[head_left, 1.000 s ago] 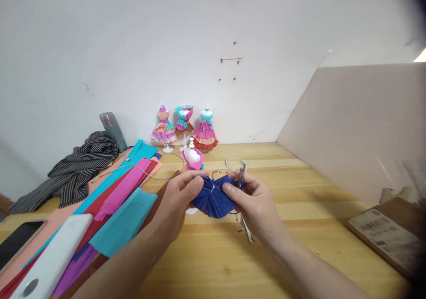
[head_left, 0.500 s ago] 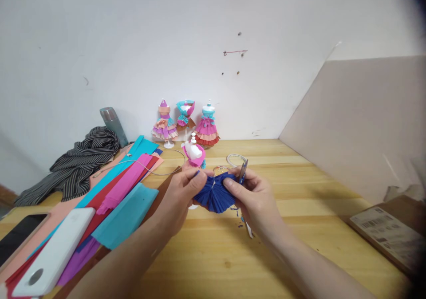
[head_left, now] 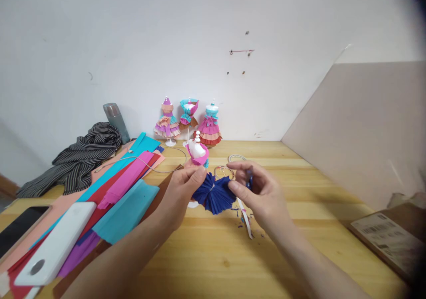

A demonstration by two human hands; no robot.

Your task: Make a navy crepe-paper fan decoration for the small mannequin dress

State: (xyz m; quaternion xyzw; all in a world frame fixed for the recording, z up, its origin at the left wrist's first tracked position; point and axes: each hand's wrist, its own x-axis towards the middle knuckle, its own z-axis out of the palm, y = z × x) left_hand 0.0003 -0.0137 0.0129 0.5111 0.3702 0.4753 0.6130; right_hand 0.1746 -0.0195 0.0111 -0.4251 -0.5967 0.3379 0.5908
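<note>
A dark blue pleated crepe-paper bow [head_left: 218, 195] fans out from a pinched centre, where a small pale tie shows. My left hand [head_left: 181, 192] is closed on its left edge, thumb on top. At its right edge, the thumb of my right hand [head_left: 261, 197] rests on or very near the paper, with the fingers loosely curled. Inside that hand is a small dark blue tool, seemingly scissors [head_left: 249, 180], mostly hidden by the fingers. Just beyond stands a small white dress form [head_left: 197, 150] with a pink paper collar.
Three paper-dressed forms [head_left: 209, 126] stand by the wall. On the left lie coloured crepe sheets [head_left: 126, 212], a white oblong device [head_left: 56, 243], a phone [head_left: 23, 228], a striped cloth [head_left: 83, 152] and a flask [head_left: 116, 121]. A cardboard box [head_left: 389, 232] sits right; a white strip [head_left: 245, 219] and blue scraps lie centrally.
My right fingers have loosened and lifted off the bow's back, and the tool has turned deeper into that hand. The bow looks more spread; the view has shifted slightly.
</note>
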